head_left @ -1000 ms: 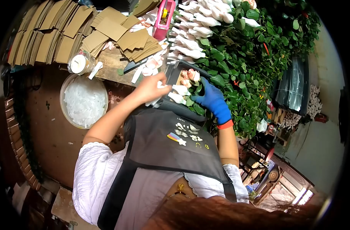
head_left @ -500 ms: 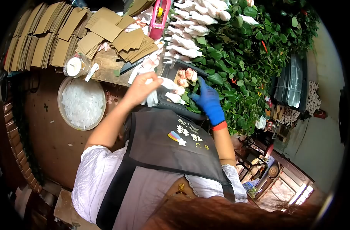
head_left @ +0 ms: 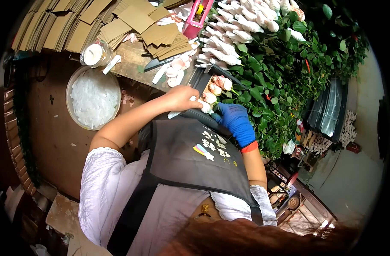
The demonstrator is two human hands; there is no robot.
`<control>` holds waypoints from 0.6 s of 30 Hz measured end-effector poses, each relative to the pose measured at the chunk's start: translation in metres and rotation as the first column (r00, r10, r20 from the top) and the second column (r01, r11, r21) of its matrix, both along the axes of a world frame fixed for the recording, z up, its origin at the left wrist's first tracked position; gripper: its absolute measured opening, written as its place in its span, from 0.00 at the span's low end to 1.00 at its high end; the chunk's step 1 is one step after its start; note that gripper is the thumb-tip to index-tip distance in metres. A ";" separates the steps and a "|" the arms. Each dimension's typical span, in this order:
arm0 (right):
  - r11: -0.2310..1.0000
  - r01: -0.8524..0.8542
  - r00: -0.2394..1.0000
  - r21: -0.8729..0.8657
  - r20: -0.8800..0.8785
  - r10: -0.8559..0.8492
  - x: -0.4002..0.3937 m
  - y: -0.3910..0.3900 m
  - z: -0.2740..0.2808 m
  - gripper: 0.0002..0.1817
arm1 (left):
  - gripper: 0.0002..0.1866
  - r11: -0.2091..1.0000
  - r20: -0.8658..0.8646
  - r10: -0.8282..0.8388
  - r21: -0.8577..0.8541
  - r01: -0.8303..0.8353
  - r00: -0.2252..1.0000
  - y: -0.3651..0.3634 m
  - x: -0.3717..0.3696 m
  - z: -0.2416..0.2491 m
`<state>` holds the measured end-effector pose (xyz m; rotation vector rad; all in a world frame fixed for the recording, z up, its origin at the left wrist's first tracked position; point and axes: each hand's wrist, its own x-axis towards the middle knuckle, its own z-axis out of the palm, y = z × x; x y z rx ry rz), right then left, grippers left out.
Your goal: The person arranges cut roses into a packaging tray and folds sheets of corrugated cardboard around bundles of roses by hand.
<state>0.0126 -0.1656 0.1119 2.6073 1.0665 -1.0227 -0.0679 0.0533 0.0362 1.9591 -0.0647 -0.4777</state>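
Note:
My bare left hand [head_left: 183,99] is closed, its fingertips pinching a white mesh sleeve at the near end of a small row of roses. Just beside those fingertips is a rose bud in white netting [head_left: 206,106]. My right hand [head_left: 234,119], in a blue glove with a red cuff, curls its fingers at the base of this bud; its stem is hidden by the glove. Beyond both hands, several pale pink roses [head_left: 220,82] without netting lie on cardboard in a dark tray [head_left: 199,79].
Netted rose heads [head_left: 222,49] are stacked behind the tray, with leafy stems [head_left: 284,81] to the right. Cardboard pieces [head_left: 137,17], a pink tape dispenser [head_left: 197,19] and a white roll [head_left: 92,55] sit on the wooden table. A tub of white strips [head_left: 94,98] stands at left.
My left hand has moved right and down, from above the tray's left side to the netted bud beside the glove. The gloved hand has drawn closer to that bud. The view has shifted slightly.

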 end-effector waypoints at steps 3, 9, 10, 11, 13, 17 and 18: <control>0.996 -0.042 0.999 -0.074 0.023 0.044 -0.002 0.005 -0.003 0.15 | 0.16 0.975 -0.022 0.159 -0.156 -0.161 0.987 -0.012 -0.011 -0.014; 0.999 -0.046 0.999 -0.020 -0.027 0.046 0.003 0.000 -0.003 0.15 | 0.09 0.294 -0.603 0.494 -0.562 -0.773 0.626 0.042 -0.050 0.016; 0.998 0.000 0.997 0.056 -0.074 0.004 0.008 -0.009 0.002 0.16 | 0.10 0.344 -0.561 0.575 -0.494 -0.799 0.595 0.068 -0.064 0.027; 0.991 0.046 0.992 0.129 -0.124 -0.030 0.013 -0.018 0.007 0.17 | 0.10 0.468 -0.490 0.612 -0.409 -0.784 0.621 0.097 -0.087 0.016; 0.881 0.329 0.944 0.339 -0.125 -0.305 0.015 -0.035 0.022 0.20 | 0.13 0.668 -0.307 0.714 0.029 -0.744 0.629 0.156 -0.142 -0.016; 0.796 0.547 0.825 0.258 -0.007 -0.565 0.028 -0.032 0.030 0.26 | 0.28 0.186 -0.013 0.644 0.972 -0.140 0.765 0.177 -0.188 -0.025; 0.834 0.478 0.856 0.277 0.066 -0.513 0.030 -0.029 0.024 0.26 | 0.27 0.275 0.040 0.632 0.922 -0.272 0.774 0.171 -0.181 -0.030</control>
